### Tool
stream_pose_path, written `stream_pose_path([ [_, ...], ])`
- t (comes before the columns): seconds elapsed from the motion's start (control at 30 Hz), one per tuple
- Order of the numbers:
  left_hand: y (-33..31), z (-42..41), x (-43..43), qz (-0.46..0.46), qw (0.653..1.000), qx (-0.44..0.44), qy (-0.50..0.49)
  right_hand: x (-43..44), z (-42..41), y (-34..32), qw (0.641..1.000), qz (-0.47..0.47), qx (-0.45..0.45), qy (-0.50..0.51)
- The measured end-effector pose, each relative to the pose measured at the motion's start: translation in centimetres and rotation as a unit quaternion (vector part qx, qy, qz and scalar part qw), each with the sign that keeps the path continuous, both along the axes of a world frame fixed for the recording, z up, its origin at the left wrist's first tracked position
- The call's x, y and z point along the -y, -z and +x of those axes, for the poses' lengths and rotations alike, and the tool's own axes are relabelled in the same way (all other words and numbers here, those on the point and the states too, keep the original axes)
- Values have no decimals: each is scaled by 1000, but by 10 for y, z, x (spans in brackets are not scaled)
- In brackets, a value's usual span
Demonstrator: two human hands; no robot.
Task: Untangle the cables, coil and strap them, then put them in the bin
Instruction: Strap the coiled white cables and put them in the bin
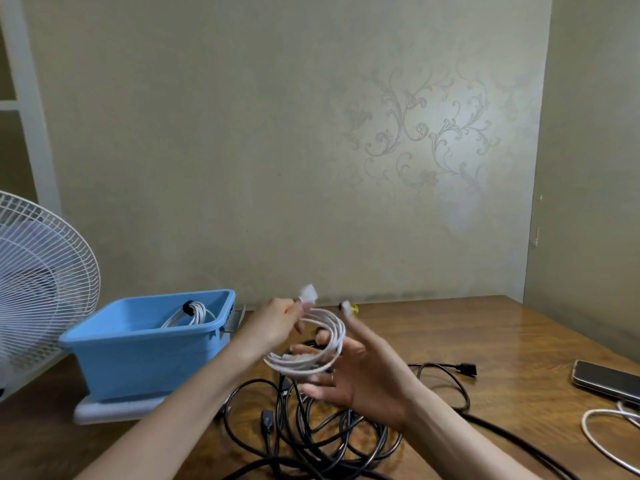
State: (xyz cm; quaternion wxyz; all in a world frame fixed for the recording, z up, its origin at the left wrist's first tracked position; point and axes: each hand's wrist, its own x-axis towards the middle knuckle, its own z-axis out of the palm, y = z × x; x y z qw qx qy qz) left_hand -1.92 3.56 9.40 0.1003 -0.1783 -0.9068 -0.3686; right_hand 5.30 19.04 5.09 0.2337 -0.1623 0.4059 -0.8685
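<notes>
The left hand (277,320) pinches the white cable (337,328) by its plug end, apparently to wind loops over the spread-open right hand (349,374), which shapes the coil.

This looks like a room in a home. Its 2 walls (242,150) meet in a corner and carry pale wallpaper with a shimmering floral scroll pattern (426,133), the kind hung in a living room or bedroom. A glossy wooden table (502,334) is pushed against them. A white fan (41,282) with a wire grille stands at the left. A smartphone (606,379) lies beside a white lead (602,431), and a blue plastic bin (138,358) of the household sort stands at the table's left end.
</notes>
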Motion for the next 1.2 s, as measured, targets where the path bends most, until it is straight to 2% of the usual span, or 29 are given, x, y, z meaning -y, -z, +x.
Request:
stream_pose_path([
  [0.03,4,1,0,-36,999,-37,5,4,-1,2,998,33,28,44],
  [0.07,7,2,-1,-34,998,-37,25,7,-3,6,993,58,46,90],
  [0.13,10,4,0,79,991,66,90,9,-8,17,984,74,46,154],
  [0.2,13,3,3,245,935,211,147,8,-12,27,980,53,31,187],
  [0.27,18,1,9,332,884,287,158,7,-12,31,979,19,23,203],
  [0.33,25,-3,15,332,869,331,155,5,-14,35,977,29,11,212],
  [0.4,26,-3,17,322,858,365,165,0,-21,39,968,113,-8,224],
  [0.47,22,-4,20,354,823,401,189,-7,-27,34,961,156,-27,229],
  [0.6,18,-9,26,470,741,435,203,-6,-23,24,983,-74,-27,167],
  [0.67,17,-11,27,502,727,428,190,-1,-19,19,988,-85,-41,124],
  [0.77,17,-12,26,522,721,420,178,0,-18,13,994,-19,-40,99],
  [0.83,15,-14,23,561,687,423,184,-1,-20,10,995,-12,-38,91],
  [0.9,19,-16,20,600,636,443,196,-4,-24,9,995,-46,-30,87],
  [0.93,21,-16,19,597,624,454,219,-6,-29,9,993,-69,-16,96],
  [1.03,31,-15,16,526,612,518,283,-18,-46,10,980,-133,49,138],
  [1.1,37,-20,19,506,600,551,284,-22,-58,13,976,-164,75,119],
  [1.13,38,-23,21,500,604,555,277,-24,-63,16,979,-158,82,96],
  [1.2,39,-27,23,482,644,543,243,-27,-73,25,990,-82,67,88],
])
